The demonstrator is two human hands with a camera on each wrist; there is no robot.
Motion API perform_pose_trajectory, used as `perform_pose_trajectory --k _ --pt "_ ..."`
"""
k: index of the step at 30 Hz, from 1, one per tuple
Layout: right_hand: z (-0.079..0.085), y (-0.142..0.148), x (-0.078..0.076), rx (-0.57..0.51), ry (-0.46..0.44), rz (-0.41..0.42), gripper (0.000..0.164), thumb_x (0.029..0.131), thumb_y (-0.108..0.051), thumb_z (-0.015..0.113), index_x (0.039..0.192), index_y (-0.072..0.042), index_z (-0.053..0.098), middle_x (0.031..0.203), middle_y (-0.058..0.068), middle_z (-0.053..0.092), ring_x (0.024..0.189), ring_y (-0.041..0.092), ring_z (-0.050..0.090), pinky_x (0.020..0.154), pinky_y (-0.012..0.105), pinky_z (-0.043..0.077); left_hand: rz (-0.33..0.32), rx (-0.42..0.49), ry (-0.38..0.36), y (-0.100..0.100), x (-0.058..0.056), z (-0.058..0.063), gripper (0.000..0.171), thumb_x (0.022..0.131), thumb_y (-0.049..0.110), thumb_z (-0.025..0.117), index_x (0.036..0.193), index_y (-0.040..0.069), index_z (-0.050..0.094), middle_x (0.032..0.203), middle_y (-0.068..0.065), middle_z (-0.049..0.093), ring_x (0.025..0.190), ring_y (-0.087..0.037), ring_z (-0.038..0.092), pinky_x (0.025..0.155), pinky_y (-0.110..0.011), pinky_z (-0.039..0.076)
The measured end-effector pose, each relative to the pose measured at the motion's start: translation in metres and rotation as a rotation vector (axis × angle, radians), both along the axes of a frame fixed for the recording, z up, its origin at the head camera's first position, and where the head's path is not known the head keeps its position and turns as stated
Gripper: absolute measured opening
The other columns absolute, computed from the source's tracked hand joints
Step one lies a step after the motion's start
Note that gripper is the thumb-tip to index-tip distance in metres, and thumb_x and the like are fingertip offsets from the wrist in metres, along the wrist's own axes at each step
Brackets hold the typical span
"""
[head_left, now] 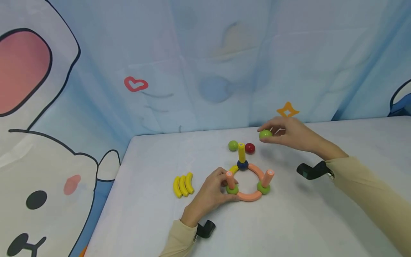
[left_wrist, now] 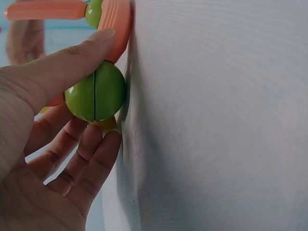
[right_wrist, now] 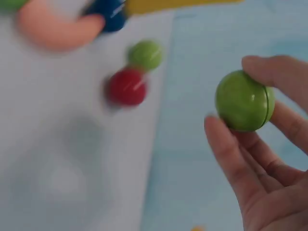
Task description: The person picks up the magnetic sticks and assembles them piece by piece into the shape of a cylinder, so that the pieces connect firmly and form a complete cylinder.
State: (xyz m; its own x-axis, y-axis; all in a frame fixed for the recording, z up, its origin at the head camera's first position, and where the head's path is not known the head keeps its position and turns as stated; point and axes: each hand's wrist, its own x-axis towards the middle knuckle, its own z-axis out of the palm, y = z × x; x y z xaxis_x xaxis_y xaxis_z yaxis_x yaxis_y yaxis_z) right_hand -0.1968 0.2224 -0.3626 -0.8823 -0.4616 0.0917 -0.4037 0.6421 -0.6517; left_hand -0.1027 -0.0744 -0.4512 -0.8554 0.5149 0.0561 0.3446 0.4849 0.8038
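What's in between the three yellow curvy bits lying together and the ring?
The left hand, holding the ring at its left side; the head view shows this.

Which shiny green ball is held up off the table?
The shiny green ball pinched by the right hand. Another green ball rests on the white table beside a glossy red ball; two more form part of the coral-and-yellow ring.

Smooth, glossy green balls [right_wrist: 240,103]; ribbed orange arc [left_wrist: 118,24]; matt white tablecloth [head_left: 138,217]; creased cloth backdrop [head_left: 192,43].
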Motion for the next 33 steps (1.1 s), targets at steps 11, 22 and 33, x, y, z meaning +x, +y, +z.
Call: perform_pose_trajectory --k 11,22,33 --pt "0.032 -0.051 0.005 -0.277 -0.075 0.245 0.033 0.087 -0.001 0.084 0.116 -0.004 0.068 0.117 0.009 0.067 0.104 0.019 0.071 0.093 0.031 0.059 -0.020 0.011 0.022 0.004 -0.003 -0.002 0.027 0.081 0.012 0.092 0.084 0.013 0.065 0.108 0.002 0.059 0.096 -0.004 0.058 0.089 -0.020 0.053" --pt "0.022 -0.050 0.003 -0.213 -0.095 0.266 0.032 0.089 0.001 0.081 0.117 -0.004 0.067 0.117 0.009 0.067 0.106 0.027 0.072 0.092 0.036 0.059 -0.011 -0.004 0.012 0.004 -0.002 0.000 0.024 0.081 0.012 0.092 0.088 0.013 0.069 0.108 0.002 0.058 0.094 -0.004 0.058 0.089 -0.020 0.053" --pt "0.024 -0.049 0.002 -0.214 -0.105 0.260 0.032 0.090 0.002 0.080 0.120 -0.002 0.068 0.119 0.011 0.068 0.109 0.030 0.072 0.094 0.035 0.059 -0.012 -0.006 0.020 0.005 -0.004 -0.001 0.024 0.080 0.012 0.092 0.091 0.012 0.071 0.108 0.002 0.058 0.093 -0.003 0.057 0.088 -0.019 0.053"
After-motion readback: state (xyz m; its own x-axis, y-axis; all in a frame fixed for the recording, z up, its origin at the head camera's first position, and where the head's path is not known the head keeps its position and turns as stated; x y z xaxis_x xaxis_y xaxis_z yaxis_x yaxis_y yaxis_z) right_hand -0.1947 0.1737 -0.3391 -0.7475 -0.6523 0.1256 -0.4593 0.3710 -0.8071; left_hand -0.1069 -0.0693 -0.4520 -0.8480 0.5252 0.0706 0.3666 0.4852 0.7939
